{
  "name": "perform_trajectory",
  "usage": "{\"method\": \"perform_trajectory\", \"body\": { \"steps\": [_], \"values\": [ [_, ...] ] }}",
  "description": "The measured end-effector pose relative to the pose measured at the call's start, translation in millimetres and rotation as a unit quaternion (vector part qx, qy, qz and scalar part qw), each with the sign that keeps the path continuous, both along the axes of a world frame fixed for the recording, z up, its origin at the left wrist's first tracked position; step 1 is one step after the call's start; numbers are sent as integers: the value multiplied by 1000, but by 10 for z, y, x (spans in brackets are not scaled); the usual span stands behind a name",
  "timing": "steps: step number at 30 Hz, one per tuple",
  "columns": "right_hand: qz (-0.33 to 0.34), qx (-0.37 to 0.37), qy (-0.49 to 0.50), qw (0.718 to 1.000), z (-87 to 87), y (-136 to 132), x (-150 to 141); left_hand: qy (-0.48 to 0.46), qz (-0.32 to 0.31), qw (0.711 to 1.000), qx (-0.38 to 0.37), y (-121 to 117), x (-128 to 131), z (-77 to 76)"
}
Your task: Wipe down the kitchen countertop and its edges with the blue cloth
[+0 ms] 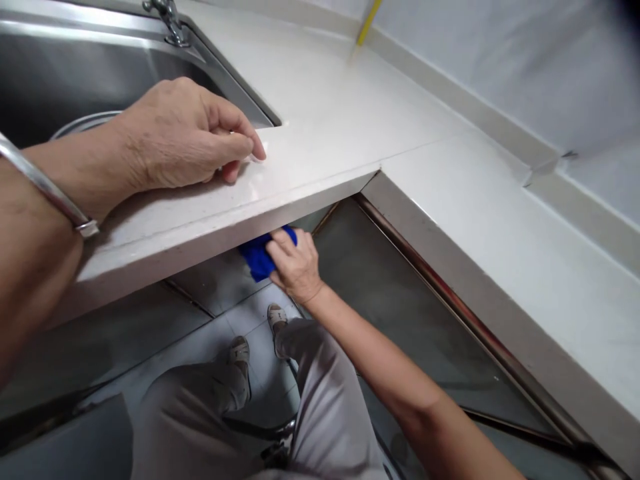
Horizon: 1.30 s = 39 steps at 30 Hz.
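"What's the biggest thing there?"

"The white surface. It turns a corner, one stretch running across and the other coming down the right side."

"And below it?"

"Grey cupboard doors, set back under the surface's edge, with a reddish-brown metal strip along the right-hand run."

"Next?"

"A metal sink, let into the surface at the upper left. Then the person's grey trousers, knees apart, at the bottom."

"What about the hands?"

"The left hand lies on the surface, just beside the sink's near right corner. Its fingers are loosely bent and released, with the thumb near the forefinger."

"The right one?"

"The right hand is reaching beneath the surface's front edge, near the inner corner. Its fingers are grasping a blue cloth."

"Where is the cloth exactly?"

"Under the overhang, in front of a cupboard door. I can't tell whether it touches the door; the edge covers its upper part."

"Anything smaller?"

"Pale sandals on the tiled floor, a tap behind the sink, a yellow stick by the wall, and a silver bangle around the left wrist."
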State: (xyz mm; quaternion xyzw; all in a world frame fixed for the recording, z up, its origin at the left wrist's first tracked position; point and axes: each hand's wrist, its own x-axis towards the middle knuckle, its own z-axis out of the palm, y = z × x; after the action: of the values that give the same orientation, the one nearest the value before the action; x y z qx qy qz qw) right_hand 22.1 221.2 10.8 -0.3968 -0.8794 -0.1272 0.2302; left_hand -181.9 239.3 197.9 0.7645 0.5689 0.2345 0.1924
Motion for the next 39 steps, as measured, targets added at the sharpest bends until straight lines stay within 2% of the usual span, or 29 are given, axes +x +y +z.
{"method": "perform_trajectory", "body": {
  "steps": [4,6,8,10,13,16,21,28,32,39],
  "values": [
    [-95,-30,67,993,51,331,488,-9,32,999,-10,-7,32,26],
    [-134,-41,124,982,44,487,668,-12,27,1000,-6,9,28,18],
    [-147,-42,165,974,-11,609,777,-13,36,999,-11,33,28,-1],
    [-128,-34,195,972,-119,687,814,-25,60,998,-20,60,32,-26],
    [-101,-19,261,960,-336,740,775,-55,79,995,-36,97,26,-69],
    [-126,-16,313,941,-519,764,682,-50,67,996,-29,120,-18,-108],
    [-171,27,333,927,-710,821,512,-33,61,998,-12,118,-68,-119],
    [-200,56,345,915,-1041,883,409,-9,85,996,17,92,-3,-79],
    [-229,29,362,903,-1248,852,340,-11,74,997,30,107,-15,-103],
    [-284,-5,359,889,-1711,774,173,-36,85,996,2,131,-34,-109]
  ]
}}
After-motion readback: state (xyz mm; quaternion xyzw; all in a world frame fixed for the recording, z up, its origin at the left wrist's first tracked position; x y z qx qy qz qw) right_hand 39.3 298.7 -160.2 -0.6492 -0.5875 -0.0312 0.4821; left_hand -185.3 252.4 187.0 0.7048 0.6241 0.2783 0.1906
